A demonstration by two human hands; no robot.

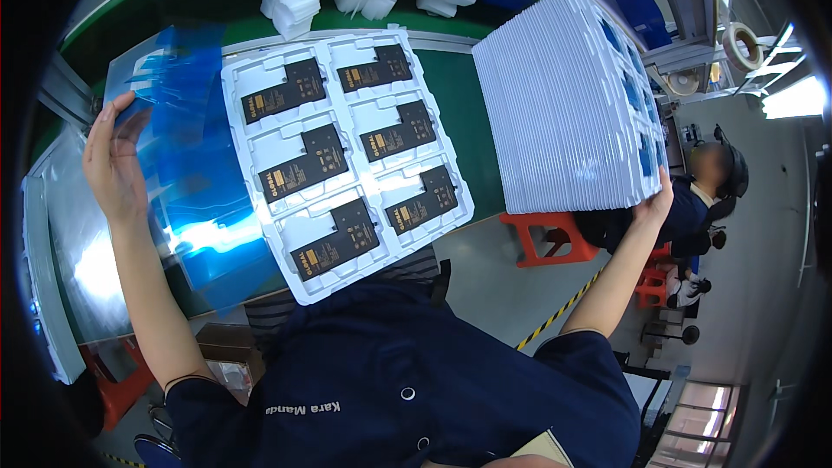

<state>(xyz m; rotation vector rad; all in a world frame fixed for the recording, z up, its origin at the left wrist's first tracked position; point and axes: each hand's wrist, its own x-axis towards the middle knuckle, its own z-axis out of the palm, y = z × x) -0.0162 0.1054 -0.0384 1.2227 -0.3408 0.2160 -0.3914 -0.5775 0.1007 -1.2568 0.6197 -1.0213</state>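
Observation:
In front of me lies a white plastic tray (360,134) with several black L-shaped battery packs (303,163) in its pockets, set in two columns. My left hand (117,160) is at the left edge of a pile of blue transparent film sheets (204,199), its fingers stretched out and apart. Whether it touches the film I cannot tell. To the right stands a tall stack of white trays (559,113), with blue showing at its far right side. My right hand (654,201) grips the near right corner of that stack; some of its fingers are hidden.
White foam pieces (295,0) are heaped along the far side of the green work surface (464,78). Clear plastic sheeting (82,234) lies at the left. Orange stools (550,238) stand below the table, and a person (702,182) sits beyond the stack. Tape rolls (743,45) hang at the right.

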